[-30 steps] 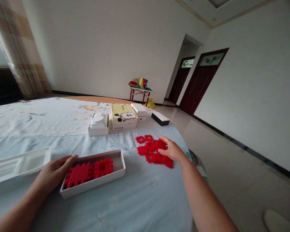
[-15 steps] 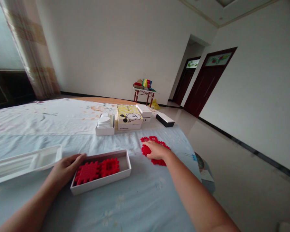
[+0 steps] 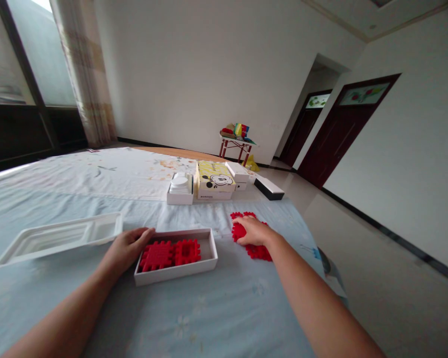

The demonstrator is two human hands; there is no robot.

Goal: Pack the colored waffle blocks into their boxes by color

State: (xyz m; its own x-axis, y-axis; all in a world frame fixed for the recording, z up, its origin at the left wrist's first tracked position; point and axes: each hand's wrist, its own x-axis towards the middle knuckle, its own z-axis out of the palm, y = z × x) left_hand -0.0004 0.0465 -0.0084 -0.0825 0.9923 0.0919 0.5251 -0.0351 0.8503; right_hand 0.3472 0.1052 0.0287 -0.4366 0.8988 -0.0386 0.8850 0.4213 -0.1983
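Note:
My left hand grips the far left corner of an open white cardboard box, fingers along its rim. Inside the box lie red square building pieces with toothed edges: a solid-faced one on the left and one with an opening in its middle beside it. The box's right end shows bare floor. Right of the box, my right hand is closed over a red toothed piece among several flat red pieces on the cloth. Its palm and forearm hide part of them.
A white plastic tray lies to the left. Farther back stand a small box of white items, a yellow cartoon box, a white box and a black-and-white box. The table's edge curves away on the right.
The view has swung left, so everything sits farther right in the picture. My left hand stays at the box corner and my right hand stays over the red pieces.

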